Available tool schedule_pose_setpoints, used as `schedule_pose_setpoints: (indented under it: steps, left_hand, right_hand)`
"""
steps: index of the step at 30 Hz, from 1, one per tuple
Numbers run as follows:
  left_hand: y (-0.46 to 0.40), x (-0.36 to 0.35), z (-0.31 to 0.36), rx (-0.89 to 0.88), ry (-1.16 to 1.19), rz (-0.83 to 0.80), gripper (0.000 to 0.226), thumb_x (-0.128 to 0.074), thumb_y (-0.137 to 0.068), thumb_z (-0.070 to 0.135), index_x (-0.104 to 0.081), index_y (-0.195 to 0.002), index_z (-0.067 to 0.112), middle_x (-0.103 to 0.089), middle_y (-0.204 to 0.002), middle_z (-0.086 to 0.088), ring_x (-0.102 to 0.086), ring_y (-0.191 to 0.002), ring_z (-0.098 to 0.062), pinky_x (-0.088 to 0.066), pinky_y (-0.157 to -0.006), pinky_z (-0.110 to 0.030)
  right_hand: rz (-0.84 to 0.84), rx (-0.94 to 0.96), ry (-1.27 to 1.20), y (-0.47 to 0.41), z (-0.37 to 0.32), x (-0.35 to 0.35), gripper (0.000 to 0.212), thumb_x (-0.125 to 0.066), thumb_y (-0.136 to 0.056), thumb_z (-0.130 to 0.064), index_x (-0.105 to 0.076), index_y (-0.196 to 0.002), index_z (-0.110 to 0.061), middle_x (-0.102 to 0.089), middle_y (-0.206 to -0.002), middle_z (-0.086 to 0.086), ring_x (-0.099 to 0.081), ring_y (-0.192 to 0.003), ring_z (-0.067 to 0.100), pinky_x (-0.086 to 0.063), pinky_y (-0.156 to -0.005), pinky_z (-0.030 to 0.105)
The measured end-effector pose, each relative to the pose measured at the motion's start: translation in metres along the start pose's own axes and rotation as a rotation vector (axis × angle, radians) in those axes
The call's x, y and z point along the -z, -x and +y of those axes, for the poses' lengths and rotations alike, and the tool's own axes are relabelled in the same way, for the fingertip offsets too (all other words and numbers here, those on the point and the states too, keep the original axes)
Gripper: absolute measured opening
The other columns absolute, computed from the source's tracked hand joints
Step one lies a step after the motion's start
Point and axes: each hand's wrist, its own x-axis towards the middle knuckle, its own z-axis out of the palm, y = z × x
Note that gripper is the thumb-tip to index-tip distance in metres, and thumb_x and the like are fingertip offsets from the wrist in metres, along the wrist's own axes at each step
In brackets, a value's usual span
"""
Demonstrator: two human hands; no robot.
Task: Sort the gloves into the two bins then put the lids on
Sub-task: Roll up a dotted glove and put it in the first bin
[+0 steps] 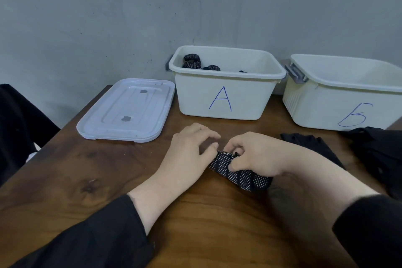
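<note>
A rolled black glove with white dots (243, 177) lies on the wooden table (87, 180) in front of me. My right hand (254, 154) grips its upper end with curled fingers. My left hand (191, 148) pinches the same end from the left. White bin A (226, 102) stands behind, with dotted gloves (192, 62) inside it. White bin B (339, 102) stands to its right; its inside is hidden from here. The lids (126, 111) lie stacked flat, left of bin A.
Plain black gloves (311, 143) lie on the table right of my hands, and more dark fabric (378, 148) sits at the right edge in front of bin B. A grey wall runs behind the bins. Something dark (17, 119) stands left of the table.
</note>
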Motion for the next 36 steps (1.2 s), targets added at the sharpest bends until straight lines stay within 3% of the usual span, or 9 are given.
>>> schedule_pose_setpoints:
  steps: [5,8,12,15,19,25,27,29,36]
  left_hand:
    - [-0.007,0.013,-0.006,0.05,0.031,0.15,0.022,-0.058,-0.095,0.016,-0.07,-0.112,0.024,-0.061,-0.112,0.018,-0.051,-0.108,0.003,-0.037,-0.086,-0.01]
    - [-0.014,0.016,-0.016,0.029,0.031,0.205,0.023,-0.056,-0.096,0.014,-0.069,-0.113,0.023,-0.06,-0.111,0.014,-0.052,-0.108,0.001,-0.039,-0.096,-0.016]
    - [-0.027,0.021,-0.027,-0.002,-0.015,0.273,0.032,-0.047,-0.094,0.029,-0.067,-0.117,0.021,-0.058,-0.116,0.01,-0.05,-0.114,-0.009,-0.041,-0.102,-0.035]
    - [-0.041,0.026,-0.033,-0.034,-0.11,0.322,0.039,-0.044,-0.092,0.032,-0.065,-0.122,0.021,-0.054,-0.126,0.007,-0.044,-0.119,-0.01,-0.033,-0.104,-0.034]
    - [-0.059,0.032,-0.04,-0.089,-0.205,0.402,0.039,-0.054,-0.088,0.017,-0.064,-0.126,0.018,-0.052,-0.135,0.0,-0.045,-0.124,-0.019,-0.016,-0.108,-0.018]
    - [-0.085,0.037,-0.044,-0.283,-0.298,0.46,0.044,-0.053,-0.088,0.013,-0.058,-0.132,0.011,-0.049,-0.143,-0.007,-0.042,-0.135,-0.023,-0.03,-0.109,-0.042]
    - [-0.092,0.037,-0.048,-0.286,-0.323,0.429,0.048,-0.051,-0.089,0.015,-0.055,-0.136,0.009,-0.047,-0.148,-0.008,-0.039,-0.14,-0.024,-0.031,-0.112,-0.05]
    - [-0.099,0.034,-0.052,-0.276,-0.37,0.392,0.051,-0.049,-0.09,0.018,-0.051,-0.14,0.008,-0.043,-0.152,-0.008,-0.035,-0.144,-0.024,-0.03,-0.113,-0.054]
    - [-0.106,0.029,-0.057,-0.278,-0.386,0.4,0.053,-0.046,-0.091,0.021,-0.05,-0.142,0.009,-0.046,-0.151,-0.005,-0.036,-0.144,-0.022,-0.029,-0.114,-0.054]
  right_hand:
    - [0.041,-0.03,-0.301,0.005,0.018,0.005,0.024,-0.078,-0.084,-0.021,-0.074,-0.107,-0.024,-0.073,-0.088,-0.009,-0.068,-0.086,0.008,-0.048,-0.078,0.021]
    - [0.105,-0.041,-0.518,0.009,0.026,0.015,0.028,-0.079,-0.083,-0.015,-0.074,-0.111,-0.018,-0.078,-0.099,0.003,-0.072,-0.091,0.016,-0.052,-0.086,0.031]
    - [0.138,-0.033,-0.759,0.017,0.02,0.04,0.03,-0.072,-0.086,-0.004,-0.069,-0.116,-0.006,-0.074,-0.106,0.018,-0.072,-0.089,0.025,-0.054,-0.081,0.033]
    - [0.17,-0.006,-0.847,0.023,0.006,0.075,0.031,-0.069,-0.088,-0.002,-0.066,-0.119,-0.003,-0.075,-0.1,0.017,-0.072,-0.08,0.02,-0.056,-0.065,0.027]
    - [0.271,0.039,-0.828,0.028,-0.015,0.127,0.023,-0.061,-0.094,-0.003,-0.067,-0.116,-0.002,-0.074,-0.092,0.014,-0.072,-0.073,0.017,-0.055,-0.055,0.023]
    - [0.438,-0.035,-0.743,-0.009,-0.024,0.183,0.025,-0.063,-0.094,-0.006,-0.064,-0.118,0.002,-0.072,-0.09,0.019,-0.066,-0.062,0.026,-0.053,-0.047,0.032]
    - [0.476,-0.041,-0.755,-0.034,-0.026,0.189,0.028,-0.062,-0.095,-0.003,-0.063,-0.122,0.006,-0.072,-0.106,0.025,-0.07,-0.071,0.026,-0.064,-0.063,0.038]
    - [0.493,-0.074,-0.715,-0.061,-0.027,0.19,0.026,-0.062,-0.095,-0.001,-0.064,-0.12,0.006,-0.072,-0.109,0.026,-0.07,-0.074,0.027,-0.06,-0.076,0.04]
    - [0.453,-0.261,-0.602,-0.147,-0.024,0.176,0.018,-0.066,-0.094,-0.004,-0.065,-0.111,0.001,-0.072,-0.086,0.013,-0.069,-0.054,0.015,-0.053,-0.042,0.023]
